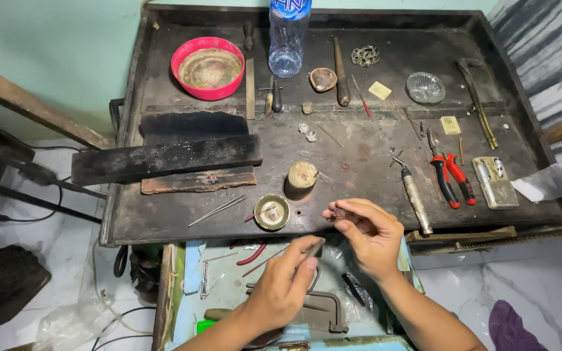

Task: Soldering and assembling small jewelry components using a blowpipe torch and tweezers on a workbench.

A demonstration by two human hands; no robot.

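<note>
Low in the frame's centre, the right hand (371, 234) pinches a small dark beaded piece (339, 213) between narrow fingertips, just over the tray's (164, 221) front edge. The left hand (287, 283), below and left of it, grips a thin tool (317, 249) with closed fingers. A small dish (272, 212) and a wooden stump (302, 177) sit nearby.

One labelled item noted: a clear plastic water bottle (287, 36) stands upright at the far edge of the dark tabletop (372, 175), near its middle, bearing a blue wrap label with white lettering (289, 6), cut off by the frame's top. Two small pale yellow card tags (380, 90) (451, 125) lie flat toward the far right. No signs or screens observed.
</note>
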